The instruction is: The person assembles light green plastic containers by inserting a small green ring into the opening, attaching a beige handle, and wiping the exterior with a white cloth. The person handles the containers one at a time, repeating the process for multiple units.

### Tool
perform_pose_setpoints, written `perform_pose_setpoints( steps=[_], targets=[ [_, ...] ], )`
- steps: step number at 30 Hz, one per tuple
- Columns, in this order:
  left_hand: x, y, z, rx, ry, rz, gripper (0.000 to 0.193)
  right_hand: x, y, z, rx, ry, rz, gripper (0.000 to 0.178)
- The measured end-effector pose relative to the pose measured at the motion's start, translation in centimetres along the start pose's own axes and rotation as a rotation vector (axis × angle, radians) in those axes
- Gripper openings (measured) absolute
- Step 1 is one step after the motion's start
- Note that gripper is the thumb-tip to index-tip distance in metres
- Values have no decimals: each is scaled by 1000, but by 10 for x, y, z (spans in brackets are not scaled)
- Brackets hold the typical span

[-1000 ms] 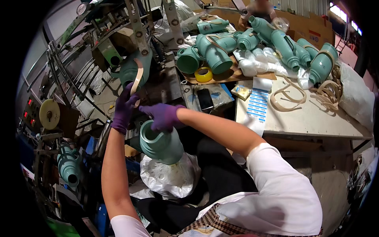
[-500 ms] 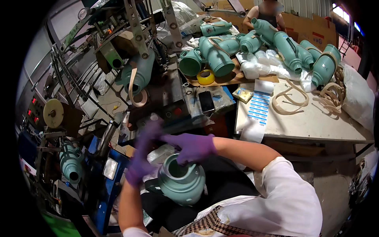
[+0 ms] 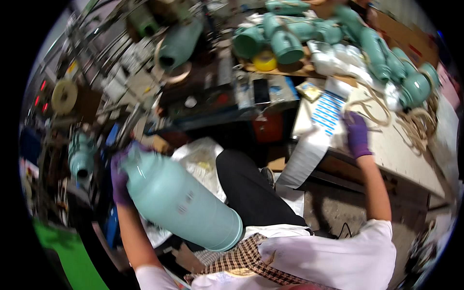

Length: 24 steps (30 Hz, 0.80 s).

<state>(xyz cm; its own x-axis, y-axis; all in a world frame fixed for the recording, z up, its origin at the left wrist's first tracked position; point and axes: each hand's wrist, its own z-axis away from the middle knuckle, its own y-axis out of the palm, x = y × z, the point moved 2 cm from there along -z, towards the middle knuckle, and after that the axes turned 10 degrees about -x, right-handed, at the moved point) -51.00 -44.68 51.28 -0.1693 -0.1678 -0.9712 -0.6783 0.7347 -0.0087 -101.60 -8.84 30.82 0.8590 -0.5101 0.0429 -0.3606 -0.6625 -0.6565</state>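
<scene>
A large pale green thermos flask casing [image 3: 181,200] lies tilted across my lap, its base toward my body and its neck to the upper left. My purple-gloved left hand [image 3: 120,176] is closed around its neck end; the casing partly hides the fingers. Far off to the right, my purple-gloved right hand [image 3: 356,135] reaches over the tabletop, beside a strip of blue-and-white labels [image 3: 326,113] and close to a loose beige strap [image 3: 374,108]. Motion blur smears its fingers, and I cannot tell whether they grip anything.
Several green casings [image 3: 282,43] crowd the back of the table [image 3: 406,150], near yellow tape [image 3: 265,61] and a dark phone [image 3: 261,91]. Another casing [image 3: 180,43] rests on the machine at the left. A white plastic bag [image 3: 200,162] lies beyond my lap.
The flask casing has gone from upright with its mouth toward me to lying tilted across my lap. My right hand has left its mouth for the table; my left now grips the neck end.
</scene>
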Motion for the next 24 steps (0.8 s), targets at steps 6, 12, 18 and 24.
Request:
perform_pose_setpoints(
  steps=[6, 12, 18, 24],
  targets=[
    [147, -11, -14, -169, -283, -128, 72, -188, 19, 77, 212, 18, 469, 13],
    [162, -56, 12, 235, 257, -878, 52, -175, -12, 33, 219, -131, 275, 19],
    [142, -23, 2, -137, -271, -144, 49, 137, -16, -52, -101, 360, -1672, 59],
    [140, -21, 11, -87, -185, 272, 54, 378, -13, -104, 700, 657, -2680, 42]
  ],
)
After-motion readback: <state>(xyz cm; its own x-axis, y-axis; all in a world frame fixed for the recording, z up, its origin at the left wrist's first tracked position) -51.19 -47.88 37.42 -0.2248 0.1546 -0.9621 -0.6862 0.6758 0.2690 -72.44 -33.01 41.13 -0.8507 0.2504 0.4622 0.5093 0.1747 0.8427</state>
